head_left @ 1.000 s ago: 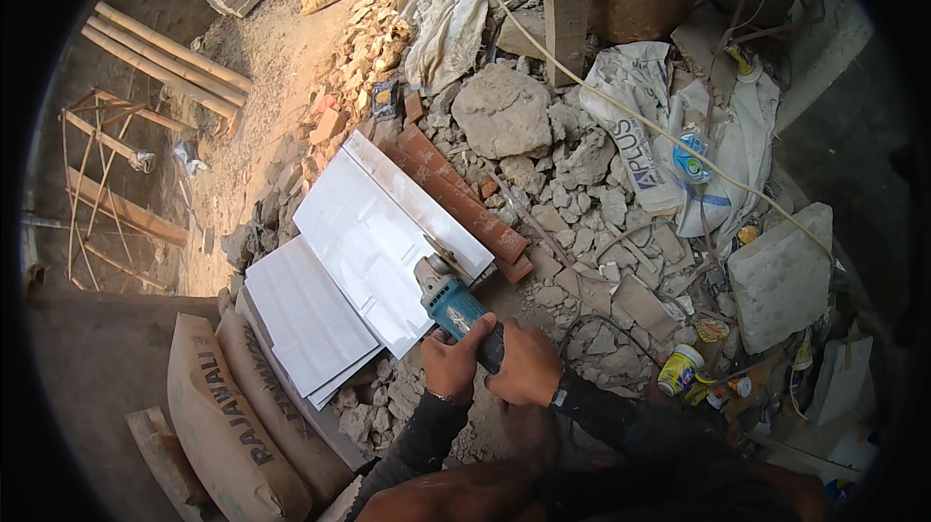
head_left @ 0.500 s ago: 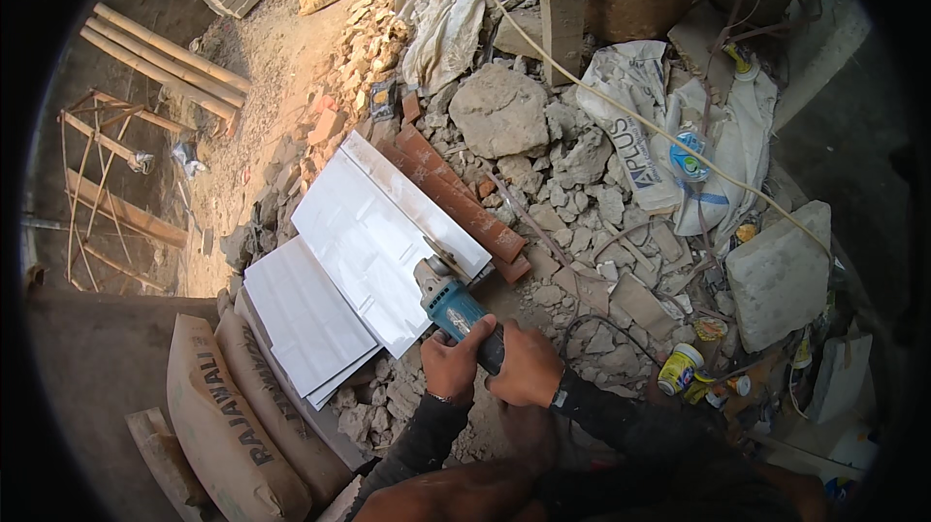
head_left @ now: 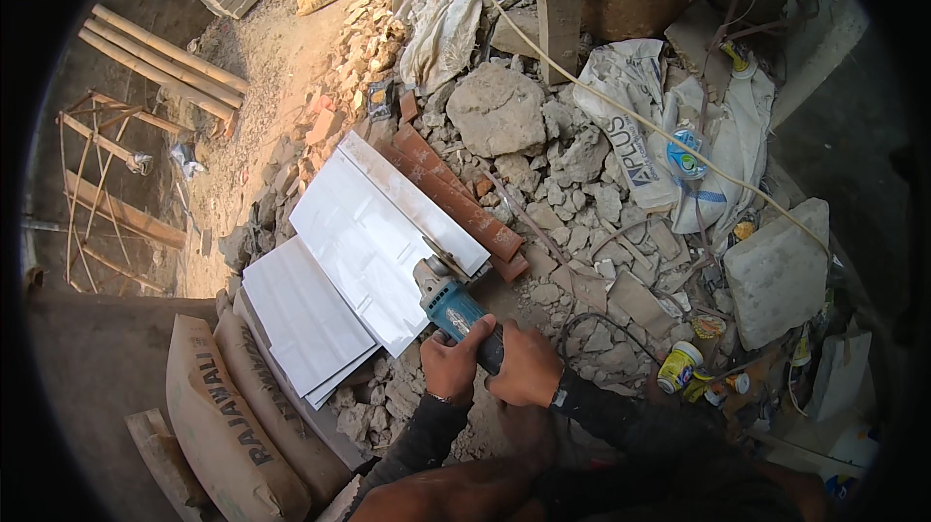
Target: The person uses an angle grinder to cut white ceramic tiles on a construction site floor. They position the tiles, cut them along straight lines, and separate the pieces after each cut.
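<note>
Both my hands are closed around a teal and black angle grinder (head_left: 453,308). My left hand (head_left: 450,367) wraps the body near its middle, thumb along the top. Behind it, my right hand (head_left: 525,367) grips the dark rear handle. The grinder's disc (head_left: 442,255) stands on edge over a glossy white tile (head_left: 373,241), close to its right end; whether it touches the surface I cannot tell. Lower left of that tile, more white tiles (head_left: 305,304) lie stacked. Reddish-brown strips (head_left: 461,202) lie along the far side of the white tile.
Broken concrete rubble (head_left: 499,110) spreads beyond the tiles. Filled paper sacks (head_left: 228,415) stand at lower left. A black cable (head_left: 582,320) curls right of my hands, near a yellow cup (head_left: 680,367). A pale hose (head_left: 621,105) crosses the rubble; a concrete slab (head_left: 779,260) lies at right.
Almost nothing differs. The whole view has shifted very slightly, while my hands and the grinder keep the same place at the white tile.
</note>
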